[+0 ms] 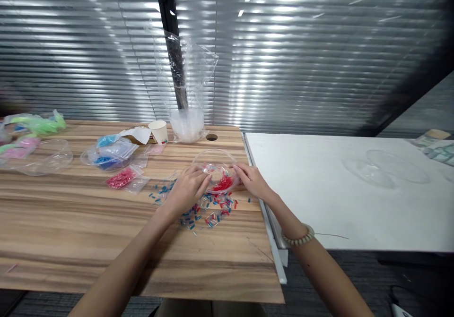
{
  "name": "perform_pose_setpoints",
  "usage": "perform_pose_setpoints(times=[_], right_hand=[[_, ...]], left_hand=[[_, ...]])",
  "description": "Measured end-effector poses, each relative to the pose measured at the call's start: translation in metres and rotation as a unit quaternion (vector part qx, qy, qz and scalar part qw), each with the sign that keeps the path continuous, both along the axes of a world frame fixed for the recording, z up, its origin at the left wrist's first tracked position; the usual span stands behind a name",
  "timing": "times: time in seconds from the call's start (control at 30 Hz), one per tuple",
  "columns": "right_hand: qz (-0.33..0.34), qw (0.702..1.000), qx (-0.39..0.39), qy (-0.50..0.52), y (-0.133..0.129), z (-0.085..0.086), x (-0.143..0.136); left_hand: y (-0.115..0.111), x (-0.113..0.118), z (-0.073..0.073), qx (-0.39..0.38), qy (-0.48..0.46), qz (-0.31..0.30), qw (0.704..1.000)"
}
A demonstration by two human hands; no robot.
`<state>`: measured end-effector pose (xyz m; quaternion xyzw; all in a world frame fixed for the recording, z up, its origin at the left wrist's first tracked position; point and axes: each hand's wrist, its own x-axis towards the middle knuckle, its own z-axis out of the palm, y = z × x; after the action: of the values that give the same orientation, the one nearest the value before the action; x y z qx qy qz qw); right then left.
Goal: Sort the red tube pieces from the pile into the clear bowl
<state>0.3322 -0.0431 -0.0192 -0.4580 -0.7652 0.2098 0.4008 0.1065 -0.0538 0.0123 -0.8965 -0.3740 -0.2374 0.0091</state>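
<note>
A clear round plastic bowl with red bits inside sits between my hands above the wood-grain table. My left hand closes on its left side, thumb along the near edge. On the right side my right hand pinches the rim; some fingertips are hidden behind it. Another clear round rim shows just behind; I cannot tell whether it belongs to a separate bowl. Below and left of the bowl lie scattered small tube-like pieces in blue, red and clear.
Left of my hands are a bag of red pieces, a clear dish holding bags and a paper cup. A tall plastic bag stands behind. A white table adjoins at right, bearing clear lids.
</note>
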Motion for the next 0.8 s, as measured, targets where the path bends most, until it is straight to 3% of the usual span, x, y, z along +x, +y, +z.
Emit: perform_pose_setpoints(times=[0.4, 0.8], right_hand=[[0.001, 1.0, 0.004, -0.006, 0.0004, -0.0013, 0.0005], [-0.007, 0.998, 0.057, -0.027, 0.0007, -0.003, 0.0007]], left_hand=[[0.0005, 0.0003, -0.0002, -0.002, 0.005, -0.006, 1.0], [0.0034, -0.0022, -0.0056, 0.028, -0.086, -0.023, 0.996]])
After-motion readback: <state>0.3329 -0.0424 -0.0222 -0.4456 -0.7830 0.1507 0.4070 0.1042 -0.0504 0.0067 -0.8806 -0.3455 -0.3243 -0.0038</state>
